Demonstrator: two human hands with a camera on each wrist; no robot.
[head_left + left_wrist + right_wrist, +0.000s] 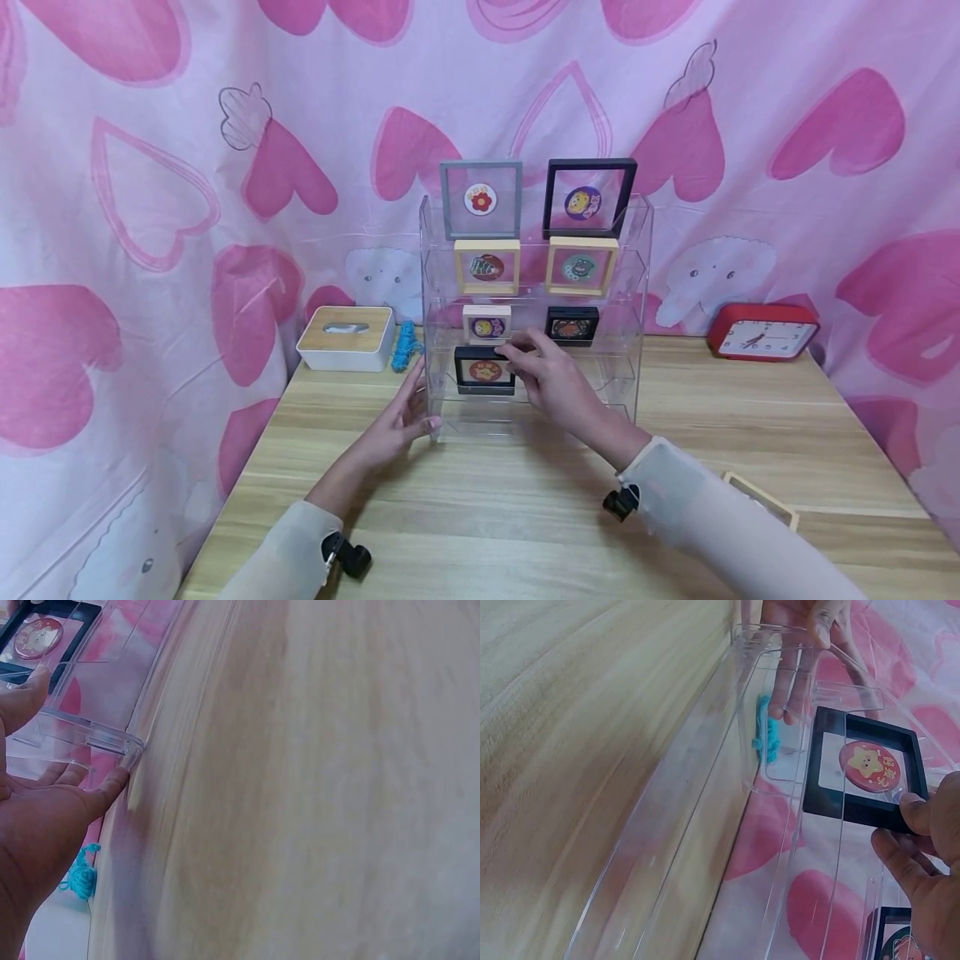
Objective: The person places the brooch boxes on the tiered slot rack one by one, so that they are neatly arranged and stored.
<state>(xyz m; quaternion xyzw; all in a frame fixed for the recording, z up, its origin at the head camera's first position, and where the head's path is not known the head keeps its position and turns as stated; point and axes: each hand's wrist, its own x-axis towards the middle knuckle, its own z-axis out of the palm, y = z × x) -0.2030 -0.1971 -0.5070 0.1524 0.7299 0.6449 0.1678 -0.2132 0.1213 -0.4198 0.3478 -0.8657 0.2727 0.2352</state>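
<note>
A tiered clear acrylic display rack point(641, 367) stands on the table with small framed badges on its shelves. My right hand point(553, 379) pinches the right edge of a black frame point(829, 806) holding a red badge with a yellow star. That frame stands on the low front tier, left side, behind the rack's clear lip in the right wrist view. My left hand point(401, 421) rests against the rack's left side, fingers fairly straight along the panel and thumb near the front edge. Above are a white frame point(466, 325) and another black frame point(572, 342).
Upper tiers hold two wooden frames point(487, 246) point(583, 242), a grey frame point(481, 165) and a large black frame point(590, 164). Left of the rack are a tissue box point(345, 360) and blue cord point(405, 346). A red clock point(763, 333) and another wooden frame point(783, 510) lie right.
</note>
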